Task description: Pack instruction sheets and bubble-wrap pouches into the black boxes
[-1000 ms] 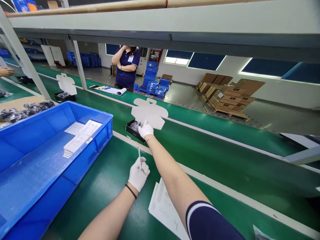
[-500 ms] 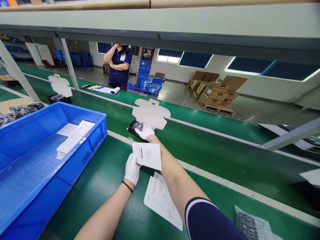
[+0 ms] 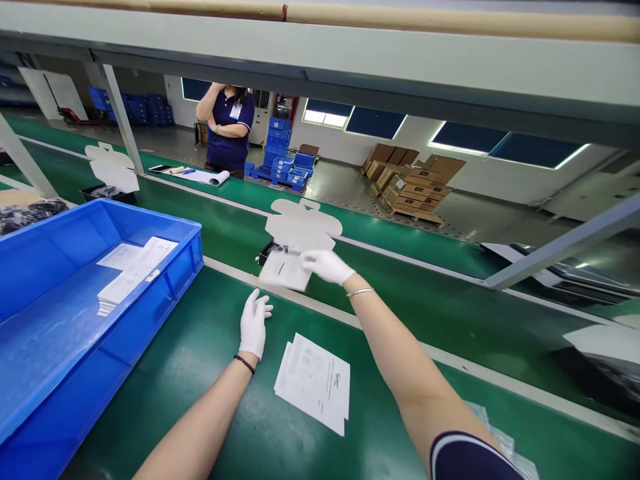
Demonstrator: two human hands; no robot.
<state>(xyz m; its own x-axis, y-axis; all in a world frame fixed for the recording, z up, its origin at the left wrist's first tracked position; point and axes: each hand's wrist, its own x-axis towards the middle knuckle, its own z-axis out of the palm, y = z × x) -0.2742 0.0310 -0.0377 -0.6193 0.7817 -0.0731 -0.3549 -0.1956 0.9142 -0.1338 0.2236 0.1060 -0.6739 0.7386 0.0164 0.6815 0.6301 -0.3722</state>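
Observation:
My right hand (image 3: 327, 265), in a white glove, pinches a white printed leaflet (image 3: 284, 272) by its right edge, slightly blurred by motion. The leaflet is at the front of an open black box (image 3: 265, 253), partly covering it; the box's white lid (image 3: 303, 225) stands up behind. Dark contents show inside the box. My left hand (image 3: 254, 325), also gloved, hovers over the green bench with its fingers apart and nothing in them. Between my forearms lies a small stack of printed sheets (image 3: 317, 387).
On the left is a blue bin (image 3: 150, 327) with white leaflets (image 3: 133, 273) inside. Another open box (image 3: 107, 193) sits farther left on the green belt (image 3: 400, 287). Plastic bags (image 3: 500, 433) lie at lower right. A person (image 3: 227, 127) stands beyond the line, under the overhead shelf.
The leaflet has passed from my left hand to my right, and forward to the box. My left hand has opened. My right hand has come away from the box's contents.

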